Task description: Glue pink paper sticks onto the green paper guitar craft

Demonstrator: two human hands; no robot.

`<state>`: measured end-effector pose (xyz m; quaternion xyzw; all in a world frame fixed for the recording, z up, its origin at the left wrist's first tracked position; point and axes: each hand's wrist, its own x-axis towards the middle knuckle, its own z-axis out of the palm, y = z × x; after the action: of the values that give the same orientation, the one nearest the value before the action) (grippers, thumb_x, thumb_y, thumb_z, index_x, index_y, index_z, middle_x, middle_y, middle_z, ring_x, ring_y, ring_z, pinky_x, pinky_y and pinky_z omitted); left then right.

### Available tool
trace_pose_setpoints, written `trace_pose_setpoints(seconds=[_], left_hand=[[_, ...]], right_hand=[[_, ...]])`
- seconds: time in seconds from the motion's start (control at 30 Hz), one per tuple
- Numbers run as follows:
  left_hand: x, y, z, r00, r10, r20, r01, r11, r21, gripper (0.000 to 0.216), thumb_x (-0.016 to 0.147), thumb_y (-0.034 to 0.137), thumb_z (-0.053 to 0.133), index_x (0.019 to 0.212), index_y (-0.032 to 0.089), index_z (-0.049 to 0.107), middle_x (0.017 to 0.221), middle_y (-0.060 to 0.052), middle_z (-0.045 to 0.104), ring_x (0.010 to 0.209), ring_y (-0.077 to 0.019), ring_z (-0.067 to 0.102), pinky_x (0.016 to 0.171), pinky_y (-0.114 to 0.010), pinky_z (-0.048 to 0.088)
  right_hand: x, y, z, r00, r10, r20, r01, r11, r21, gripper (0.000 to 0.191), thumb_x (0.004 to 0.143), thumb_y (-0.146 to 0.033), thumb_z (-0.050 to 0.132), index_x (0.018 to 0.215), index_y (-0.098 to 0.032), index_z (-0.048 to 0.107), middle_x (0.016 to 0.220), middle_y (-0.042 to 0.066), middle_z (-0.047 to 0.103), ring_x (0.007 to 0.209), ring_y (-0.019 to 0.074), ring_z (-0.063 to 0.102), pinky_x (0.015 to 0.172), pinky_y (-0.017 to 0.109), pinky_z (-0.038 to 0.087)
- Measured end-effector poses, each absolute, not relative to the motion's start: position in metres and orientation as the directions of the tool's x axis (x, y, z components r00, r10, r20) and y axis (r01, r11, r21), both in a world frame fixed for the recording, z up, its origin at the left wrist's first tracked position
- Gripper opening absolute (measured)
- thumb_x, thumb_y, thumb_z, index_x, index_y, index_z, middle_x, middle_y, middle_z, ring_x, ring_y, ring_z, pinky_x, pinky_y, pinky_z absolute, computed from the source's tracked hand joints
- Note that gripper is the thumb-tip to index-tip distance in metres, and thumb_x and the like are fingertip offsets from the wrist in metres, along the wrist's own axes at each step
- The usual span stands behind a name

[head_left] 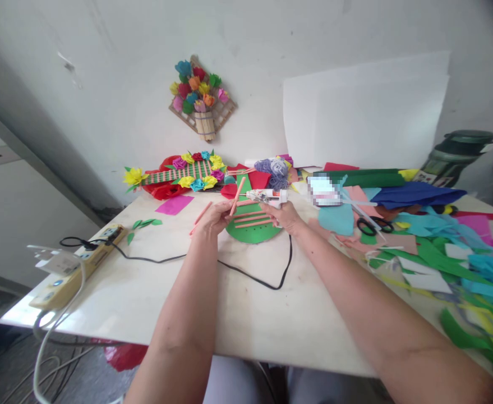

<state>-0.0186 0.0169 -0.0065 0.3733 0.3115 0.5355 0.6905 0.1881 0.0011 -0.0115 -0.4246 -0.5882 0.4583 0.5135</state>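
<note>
My left hand (217, 217) is closed on a thin pink paper stick (238, 196), held tilted up. In my right hand (286, 217) is a white glue gun (267, 196), its nozzle pointing left at the stick. Whether the tip touches the stick I cannot tell. Beneath both hands lies a green fan-shaped piece (252, 234) with several pink sticks (252, 217) laid across it in rows. Left of my left hand, loose pink sticks (203, 214) rest on the table. A black cord (267, 285) hangs from the glue gun and loops over the table.
At left sits a power strip (98, 255) with a white charger (56, 262) and cords. A flower-decorated fan shape (191, 174) lies at the back. To the right are a phone (324, 189), scissors (372, 225), coloured paper scraps (431, 252) and a dark bottle (452, 160).
</note>
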Motion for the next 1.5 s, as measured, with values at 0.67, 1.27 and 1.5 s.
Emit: trace_pose_setpoints(seconds=[0.67,1.27,1.5], left_hand=[[-0.018,0.015,-0.005,0.263,0.964,-0.046,-0.499,0.177,0.849,0.003,0.063,0.005,0.060,0.065,0.008,0.059,0.054,0.000,0.046,0.045,-0.0037,0.040,0.031,-0.010,0.024],[-0.020,0.016,-0.006,0.268,0.961,-0.063,-0.441,0.181,0.879,0.008,0.062,0.008,0.064,0.070,0.006,0.064,0.051,0.000,0.048,0.044,-0.0044,0.040,0.031,-0.012,0.022],[-0.029,0.015,-0.001,0.188,0.981,0.044,-0.229,0.000,0.973,0.018,0.058,0.023,0.073,0.069,0.010,0.067,0.056,-0.001,0.054,0.046,-0.0041,0.041,0.036,-0.016,0.021]], right_hand=[[0.188,0.002,-0.012,-0.093,0.966,0.241,0.045,0.246,-0.968,0.043,0.056,-0.054,0.069,0.070,-0.014,0.058,0.043,-0.006,0.045,0.032,0.0063,0.037,0.030,0.021,0.035],[0.192,0.009,-0.018,0.066,0.948,0.311,0.032,0.310,-0.950,0.042,0.061,-0.057,0.065,0.059,-0.017,0.052,0.040,-0.005,0.046,0.033,0.0075,0.040,0.034,0.022,0.036],[0.199,0.015,-0.016,0.281,0.938,0.205,-0.239,0.275,-0.931,0.043,0.057,-0.054,0.069,0.064,-0.015,0.053,0.044,-0.006,0.048,0.031,0.0045,0.039,0.030,0.019,0.033]])
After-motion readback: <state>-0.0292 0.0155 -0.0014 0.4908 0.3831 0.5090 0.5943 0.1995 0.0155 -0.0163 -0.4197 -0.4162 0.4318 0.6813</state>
